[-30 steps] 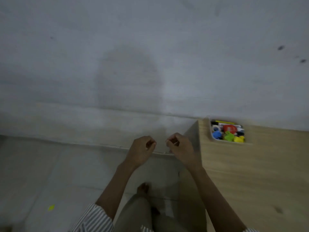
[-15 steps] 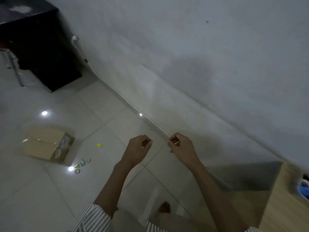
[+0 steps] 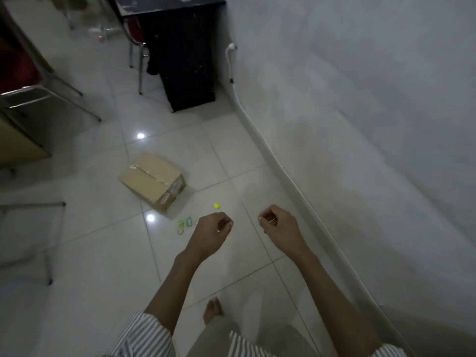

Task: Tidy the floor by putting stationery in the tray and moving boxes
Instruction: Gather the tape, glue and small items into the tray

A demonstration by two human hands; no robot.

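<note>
A taped cardboard box [image 3: 152, 181] lies on the white tiled floor, ahead and to the left. Small stationery is scattered just in front of it: a yellow piece [image 3: 217, 206], two green clips [image 3: 188, 222] and a pale small piece [image 3: 180, 231]. My left hand [image 3: 213, 233] hovers in the air with fingers curled, just right of the green clips. My right hand [image 3: 279, 228] is level with it, fingers curled too, with a thin glint at the fingertips that is too small to name. The tray is out of view.
A black cabinet [image 3: 185, 60] stands against the wall at the back, with chair legs [image 3: 140, 63] beside it. Metal-framed furniture [image 3: 38, 94] fills the left side. A white pipe [image 3: 257, 140] runs along the foot of the wall. My bare foot [image 3: 212, 310] is below.
The view has swung left, away from the wooden table and the tray, onto the floor with the box and scattered pieces. Both hands keep the same curled pose in front of me.
</note>
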